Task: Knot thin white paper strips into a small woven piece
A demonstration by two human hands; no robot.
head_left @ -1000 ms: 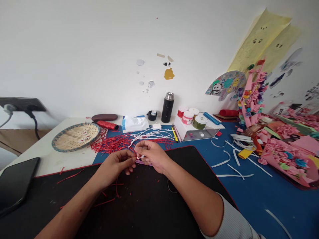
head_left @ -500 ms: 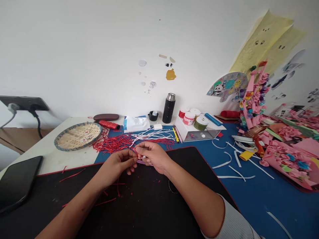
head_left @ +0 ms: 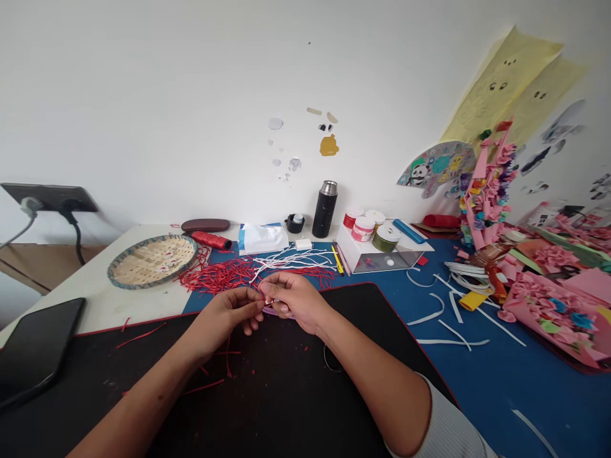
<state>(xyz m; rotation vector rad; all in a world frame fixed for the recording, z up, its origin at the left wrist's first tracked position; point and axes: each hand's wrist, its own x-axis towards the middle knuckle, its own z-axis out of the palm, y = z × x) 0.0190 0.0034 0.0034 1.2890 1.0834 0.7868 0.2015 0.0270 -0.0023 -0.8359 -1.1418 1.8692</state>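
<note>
A pale wall [head_left: 167, 114] fills the upper half of the frame, with yellow paper sheets [head_left: 501, 89] at upper right. Below it spreads a table [head_left: 482, 413], white toward the left and blue toward the right. A black mat [head_left: 286, 407] with a red edge covers much of the lower left and lower middle. At the right edge lies a heap of pink paper flowers [head_left: 544, 300]. A basket [head_left: 131, 264] with a blue-green rim sits left of centre, and a dark phone [head_left: 38, 346] lies at lower left, partly on the mat. Right of centre, a white box [head_left: 352, 256] carries several round tubs [head_left: 386, 236].

In the middle of the frame, the right hand [head_left: 296, 302] is curled, its thumb and forefinger pinched together; the left hand [head_left: 233, 315] meets it with thumb and fingers almost closed. Between their touching tips, over the mat's far edge, they hold a small bit of red and white cord [head_left: 267, 303], mostly hidden by the fingers.

Just beyond the hands lie a tangle of red strings [head_left: 214, 275] and some loose white strings [head_left: 286, 262]. Behind these stand a black bottle [head_left: 325, 210] and, farther left, a red spool [head_left: 211, 240]. A thin yellow pen [head_left: 338, 259] lies beside the box.
</note>
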